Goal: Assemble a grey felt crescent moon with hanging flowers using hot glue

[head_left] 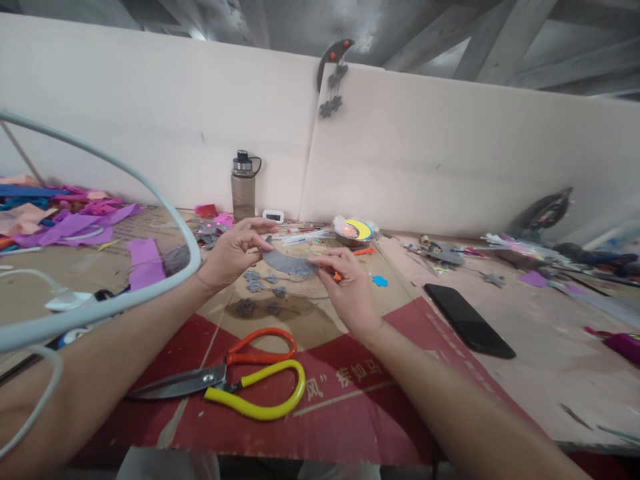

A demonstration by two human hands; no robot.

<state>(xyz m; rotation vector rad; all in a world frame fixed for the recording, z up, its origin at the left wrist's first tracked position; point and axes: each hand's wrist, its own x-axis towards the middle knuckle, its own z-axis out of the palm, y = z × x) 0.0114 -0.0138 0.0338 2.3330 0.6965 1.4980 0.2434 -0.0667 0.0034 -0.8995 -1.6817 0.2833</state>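
Between my two hands, a grey crescent-shaped piece [287, 264] is held up above the board, its curved edge downward. My left hand [239, 250] pinches its left tip between thumb and fingers. At the other tip, my right hand [345, 277] pinches too. Thin strings with small grey flower shapes [255, 285] lie or hang just below the crescent; which of these I cannot tell. Nearer to me, scissors [220, 381] with one red and one yellow handle lie on the red cardboard [350, 413], blades pointing left.
A water bottle [243, 187] stands at the back by a white panel. A black phone [469, 320] lies to the right, and a blue flower cutout [380, 281] behind it. Purple cloth scraps [75, 223] are heaped left. A pale curved tube [165, 200] crosses the left foreground.
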